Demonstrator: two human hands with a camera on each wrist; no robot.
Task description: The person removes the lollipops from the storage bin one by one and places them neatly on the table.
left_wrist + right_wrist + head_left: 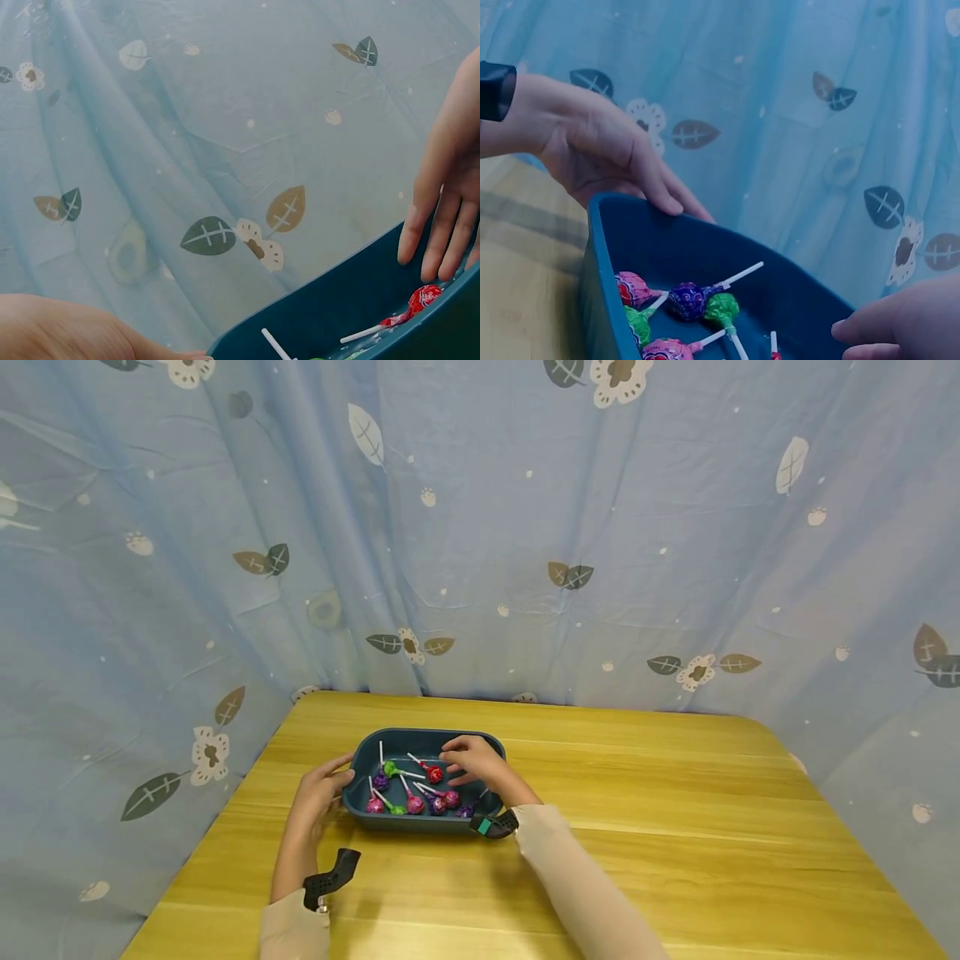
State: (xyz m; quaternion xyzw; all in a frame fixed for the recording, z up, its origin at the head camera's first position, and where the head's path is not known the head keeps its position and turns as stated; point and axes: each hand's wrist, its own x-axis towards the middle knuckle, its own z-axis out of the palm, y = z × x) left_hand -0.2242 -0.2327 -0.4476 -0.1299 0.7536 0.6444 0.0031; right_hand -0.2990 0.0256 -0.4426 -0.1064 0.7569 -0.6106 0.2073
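A dark blue plastic bin (408,823) stands on the table toward the left, holding several wrapped lollipops with white sticks. At its left end my left hand (313,795) grips the rim, thumb over the edge and the other fingers along the outer wall. My right hand (480,762) hangs over the bin's right part with loosely extended fingers and nothing in them. Just beside its fingertips lies a red lollipop (425,298). A green lollipop (721,309) and a purple lollipop (688,301) lie together farther left, with a pink lollipop (415,805) near the front wall.
The bin rests on a yellow wood-grain table (675,827) that extends far to the right. A light blue curtain (480,527) with leaf and flower prints hangs behind the table and along its sides. Both wrists wear black straps (327,883).
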